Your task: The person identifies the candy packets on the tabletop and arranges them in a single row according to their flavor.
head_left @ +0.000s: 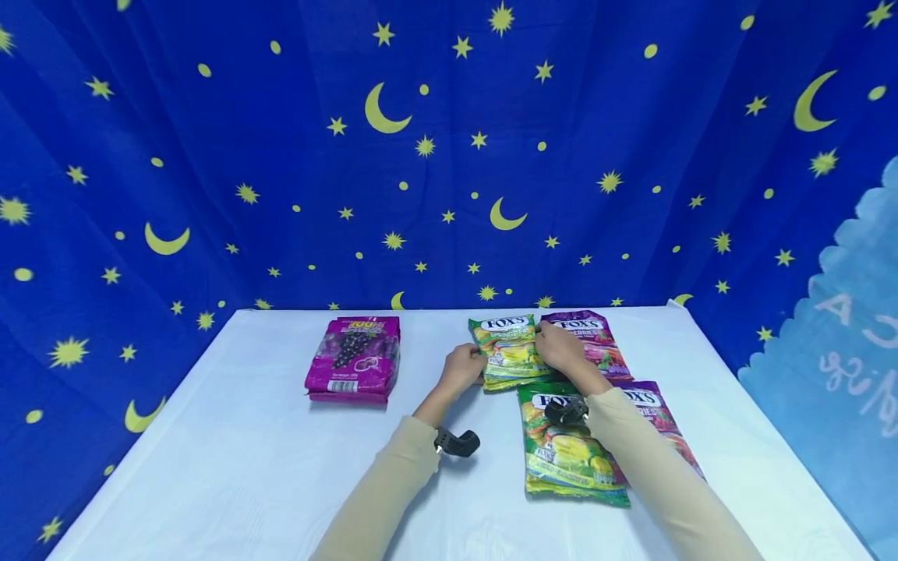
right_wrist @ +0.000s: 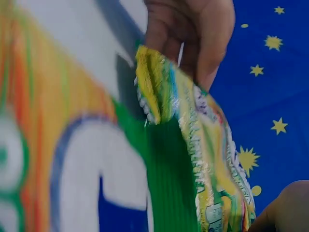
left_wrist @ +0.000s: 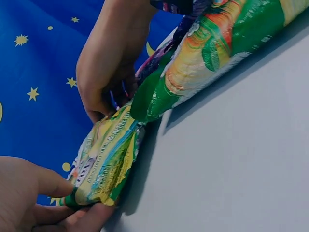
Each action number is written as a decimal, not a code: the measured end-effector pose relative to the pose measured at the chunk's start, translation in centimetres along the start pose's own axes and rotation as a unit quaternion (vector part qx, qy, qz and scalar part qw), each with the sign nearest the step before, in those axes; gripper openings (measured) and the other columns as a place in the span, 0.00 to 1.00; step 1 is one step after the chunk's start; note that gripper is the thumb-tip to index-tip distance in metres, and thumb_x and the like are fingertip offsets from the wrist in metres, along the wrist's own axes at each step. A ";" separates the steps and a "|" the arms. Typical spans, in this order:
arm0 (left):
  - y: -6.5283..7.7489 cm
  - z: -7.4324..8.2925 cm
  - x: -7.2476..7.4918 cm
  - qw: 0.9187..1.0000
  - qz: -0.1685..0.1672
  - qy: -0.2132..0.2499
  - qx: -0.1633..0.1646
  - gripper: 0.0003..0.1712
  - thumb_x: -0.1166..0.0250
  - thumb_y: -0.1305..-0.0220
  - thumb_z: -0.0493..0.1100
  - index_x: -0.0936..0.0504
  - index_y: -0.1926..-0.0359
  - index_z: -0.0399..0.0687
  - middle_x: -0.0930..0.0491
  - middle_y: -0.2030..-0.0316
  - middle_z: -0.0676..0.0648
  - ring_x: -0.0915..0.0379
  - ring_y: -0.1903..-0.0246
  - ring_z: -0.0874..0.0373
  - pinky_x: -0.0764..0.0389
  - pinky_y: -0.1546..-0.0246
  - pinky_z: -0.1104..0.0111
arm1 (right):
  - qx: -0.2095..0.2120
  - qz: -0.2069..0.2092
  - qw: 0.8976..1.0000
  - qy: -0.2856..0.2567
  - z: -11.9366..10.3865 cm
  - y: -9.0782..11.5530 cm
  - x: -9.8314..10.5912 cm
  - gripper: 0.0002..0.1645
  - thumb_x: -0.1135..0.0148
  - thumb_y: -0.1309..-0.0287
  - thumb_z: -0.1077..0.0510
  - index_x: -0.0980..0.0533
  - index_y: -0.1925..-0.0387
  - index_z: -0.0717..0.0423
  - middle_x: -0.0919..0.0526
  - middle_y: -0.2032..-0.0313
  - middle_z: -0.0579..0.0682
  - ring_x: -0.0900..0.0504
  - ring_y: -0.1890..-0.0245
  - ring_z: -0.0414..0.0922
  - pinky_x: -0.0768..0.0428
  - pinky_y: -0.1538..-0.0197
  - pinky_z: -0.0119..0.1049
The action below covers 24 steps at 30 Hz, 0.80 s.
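A green-and-yellow Fox's candy bag [head_left: 510, 354] is held between both hands near the back of the white table. My left hand [head_left: 463, 368] pinches its left edge, thumb on top and fingers beneath, as the left wrist view shows at that hand [left_wrist: 34, 193]. On the opposite edge my right hand [head_left: 563, 351] grips the bag; its fingertips are partly hidden. Close to the right hand lies a purple Fox's berries bag [head_left: 609, 354], partly covered by that hand. Under the right forearm is a second green Fox's bag [head_left: 561, 460], large and blurred in the right wrist view.
Another purple Fox's bag [head_left: 669, 428] lies at the right, partly behind the right sleeve [head_left: 659, 467]. A magenta pack with dark fruit [head_left: 358, 354] sits at the left on the white table [head_left: 231, 467]. A blue star-patterned cloth [head_left: 449, 179] stands behind and beside the table.
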<state>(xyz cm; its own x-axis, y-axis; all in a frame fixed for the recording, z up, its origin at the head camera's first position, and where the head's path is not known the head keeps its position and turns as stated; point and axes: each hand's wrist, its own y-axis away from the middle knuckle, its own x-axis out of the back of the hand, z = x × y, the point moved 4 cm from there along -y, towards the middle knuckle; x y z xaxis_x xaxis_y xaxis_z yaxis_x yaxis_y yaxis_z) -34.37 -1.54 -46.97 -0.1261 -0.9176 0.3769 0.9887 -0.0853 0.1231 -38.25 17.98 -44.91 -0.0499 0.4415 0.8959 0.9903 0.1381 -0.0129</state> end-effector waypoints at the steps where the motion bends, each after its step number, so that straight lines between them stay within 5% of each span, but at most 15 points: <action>1: 0.1 -0.1 0.1 1.000 0.006 -0.002 -0.004 0.26 0.45 0.36 0.36 0.30 0.39 0.26 0.22 0.53 0.34 0.20 0.65 0.50 0.17 0.70 0.67 | 0.006 0.007 1.000 0.002 -0.3 0.3 0.0 0.23 0.63 0.34 0.58 0.27 0.49 0.67 0.20 0.57 0.65 0.22 0.62 0.58 0.24 0.63 0.53; 7: 0.4 -0.4 0.8 0.999 0.038 -0.008 -0.022 0.26 0.45 0.37 0.35 0.30 0.39 0.27 0.21 0.57 0.36 0.21 0.66 0.51 0.17 0.72 0.68 | 0.024 0.015 0.997 -0.072 -1.4 0.9 -0.1 0.27 0.60 0.33 0.59 0.32 0.37 0.67 0.26 0.42 0.66 0.25 0.50 0.58 0.27 0.48 0.54; 12: 0.6 -0.8 1.3 0.998 0.056 0.016 -0.012 0.27 0.43 0.40 0.35 0.28 0.40 0.29 0.19 0.60 0.38 0.21 0.71 0.54 0.17 0.73 0.68 | 0.007 -0.016 0.982 -0.186 -1.2 1.3 -0.5 0.28 0.54 0.34 0.61 0.35 0.34 0.65 0.23 0.53 0.62 0.29 0.71 0.49 0.27 0.65 0.44; 16: 0.8 -1.1 1.8 0.997 0.062 0.050 0.005 0.27 0.41 0.40 0.36 0.27 0.40 0.32 0.19 0.57 0.37 0.21 0.73 0.56 0.18 0.74 0.68 | -0.034 -0.038 0.956 -0.289 -1.1 2.0 -0.7 0.30 0.53 0.36 0.61 0.36 0.32 0.59 0.28 0.72 0.52 0.37 0.82 0.42 0.33 0.78 0.36; 18: 0.9 -1.2 2.1 0.996 0.066 0.059 0.012 0.26 0.41 0.39 0.38 0.26 0.40 0.33 0.19 0.56 0.37 0.22 0.70 0.56 0.19 0.72 0.68 | -0.056 -0.044 0.941 -0.331 -1.2 2.3 -0.9 0.31 0.52 0.37 0.61 0.37 0.32 0.56 0.28 0.73 0.52 0.36 0.82 0.42 0.34 0.79 0.34; 24: 1.7 -1.2 2.7 0.993 0.069 0.098 0.017 0.26 0.39 0.39 0.39 0.27 0.40 0.35 0.18 0.58 0.39 0.23 0.66 0.55 0.24 0.72 0.70 | -0.112 -0.042 0.904 -0.411 -1.9 3.2 -1.3 0.37 0.49 0.44 0.63 0.39 0.31 0.56 0.26 0.52 0.58 0.30 0.71 0.43 0.31 0.71 0.32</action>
<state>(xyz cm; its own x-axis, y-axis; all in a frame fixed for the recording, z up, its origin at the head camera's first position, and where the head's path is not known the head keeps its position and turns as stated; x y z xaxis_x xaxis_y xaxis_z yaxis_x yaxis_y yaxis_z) -32.93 -4.60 -46.89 0.0326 -0.9778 0.2072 0.9917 0.0574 0.1149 -34.72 16.14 -45.28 -0.1135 0.9601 0.2555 0.9755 0.0590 0.2118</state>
